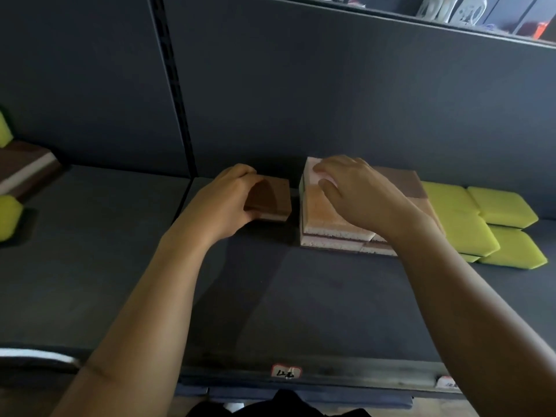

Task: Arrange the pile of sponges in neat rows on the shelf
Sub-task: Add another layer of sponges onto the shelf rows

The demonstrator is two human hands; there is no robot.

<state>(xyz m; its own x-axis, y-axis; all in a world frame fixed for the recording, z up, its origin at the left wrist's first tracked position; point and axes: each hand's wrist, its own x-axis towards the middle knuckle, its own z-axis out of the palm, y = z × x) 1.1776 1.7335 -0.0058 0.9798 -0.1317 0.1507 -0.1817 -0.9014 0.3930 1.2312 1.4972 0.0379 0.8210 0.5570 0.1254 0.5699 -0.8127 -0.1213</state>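
Grips: two. The left grip (pixel 228 203) holds one brown-topped sponge (pixel 270 197). The right grip (pixel 361 194) rests on one pink-and-brown stack (pixel 328 215). The stack's front edge shows two layers, but the total sponge count cannot be determined.

Right of the right grip: yellow-green sponges (pixel 499 206), four tops countable, with further edges beneath.

Far left of the left grip: two cut-off yellow-green sponges (pixel 9 215) and one brown-and-white stack (pixel 24 167).

Shelf front edge, near side of both grips: two labels (pixel 285 371).
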